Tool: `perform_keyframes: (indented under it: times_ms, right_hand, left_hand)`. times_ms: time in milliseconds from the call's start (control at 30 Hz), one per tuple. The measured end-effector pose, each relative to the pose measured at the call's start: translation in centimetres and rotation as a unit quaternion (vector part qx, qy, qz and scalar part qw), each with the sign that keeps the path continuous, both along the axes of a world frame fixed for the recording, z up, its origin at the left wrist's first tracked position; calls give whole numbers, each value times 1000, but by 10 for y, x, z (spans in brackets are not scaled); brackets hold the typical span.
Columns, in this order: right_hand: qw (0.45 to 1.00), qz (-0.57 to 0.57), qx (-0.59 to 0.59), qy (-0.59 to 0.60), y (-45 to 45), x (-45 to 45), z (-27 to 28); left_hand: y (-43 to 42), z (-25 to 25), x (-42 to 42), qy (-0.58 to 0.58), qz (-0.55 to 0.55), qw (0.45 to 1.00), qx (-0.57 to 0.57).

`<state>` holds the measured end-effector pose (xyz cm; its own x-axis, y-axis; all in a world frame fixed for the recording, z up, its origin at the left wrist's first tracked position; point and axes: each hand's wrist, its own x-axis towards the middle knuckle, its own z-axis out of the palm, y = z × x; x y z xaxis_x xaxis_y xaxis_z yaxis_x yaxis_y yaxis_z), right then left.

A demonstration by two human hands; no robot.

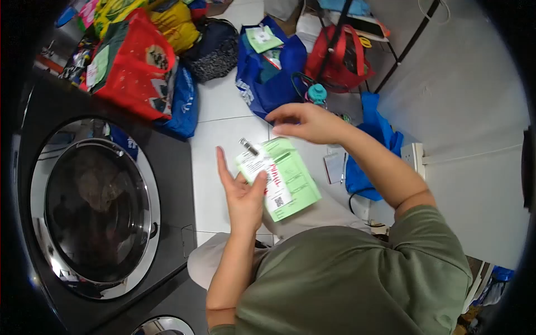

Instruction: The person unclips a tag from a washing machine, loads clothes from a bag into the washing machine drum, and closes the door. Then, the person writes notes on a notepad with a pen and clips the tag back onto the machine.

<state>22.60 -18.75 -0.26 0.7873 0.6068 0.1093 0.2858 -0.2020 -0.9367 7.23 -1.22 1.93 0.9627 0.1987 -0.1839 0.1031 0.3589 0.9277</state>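
Observation:
My left hand [245,198] is closed on a green paper slip [298,181], its thumb pressed on the front and its index finger stretched out. A white printed label [279,195] with red handwriting and a square code lies over the slip. At their top corner sits a metal clip [248,147]. My right hand [306,121] is just above the papers, fingers loosely bent and apart, with nothing visible in it. Beyond it stands a blue bag [271,84] with another green slip [263,39] on top.
A front-loading machine with a round glass door [97,209] stands at the left. A red bag [139,67] and a dark patterned bag [212,50] are at the back left. A smaller red bag [340,58], a teal-capped bottle [317,94] and a blue bag [365,167] are at the right.

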Motion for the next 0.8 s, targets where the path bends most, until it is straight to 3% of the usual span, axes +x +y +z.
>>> perform_keyframes:
  times_ms: [33, 67, 100, 167, 200, 267, 333, 367, 467, 567, 667, 767, 800]
  right_hand:
    - [997, -71, -14, -24, -20, 5, -23]
    - [969, -163, -184, 6, -47, 9, -48]
    - [931, -225, -286, -2, -77, 16, -109]
    - [867, -284, -400, 89, -136, 5, -250]
    - [806, -188, -536, 163, -151, -14, -265]
    - [734, -240, -574, 273, -186, -48, -377]
    - [760, -155, -600, 197, -214, -89, -453]
    - [772, -298, -510, 236, -204, -103, -423]
    - [715, -370, -457, 378, -186, -107, -409]
    - [743, -375, -497, 245, -185, -110, -414]
    - [757, -355, -500, 226, -186, -102, -402]
    - [844, -321, -283, 322, -167, -75, -342]
    - [873, -332, -157, 321, -153, -69, -309]
  left_hand:
    - [1, -9, -5, 11, -7, 1000, 14]
    - [8, -40, -10, 5, -19, 993, 117]
    - [13, -64, -15, -4, -29, 975, 219]
    - [8, -59, -31, 26, -67, 955, 289]
    - [6, -53, -36, 44, -80, 942, 323]
    - [-6, -39, -40, 35, -66, 939, 336]
    - [-11, -33, -44, 16, -88, 927, 365]
    - [-14, -27, -45, 18, -103, 911, 399]
    - [-25, -7, -46, 31, -172, 865, 470]
    - [-34, -6, -45, 46, -178, 853, 488]
    - [-30, -19, -41, 21, -144, 871, 469]
    - [-31, -17, -42, -22, -137, 873, 467]
    - [-31, -12, -41, -6, -156, 869, 470]
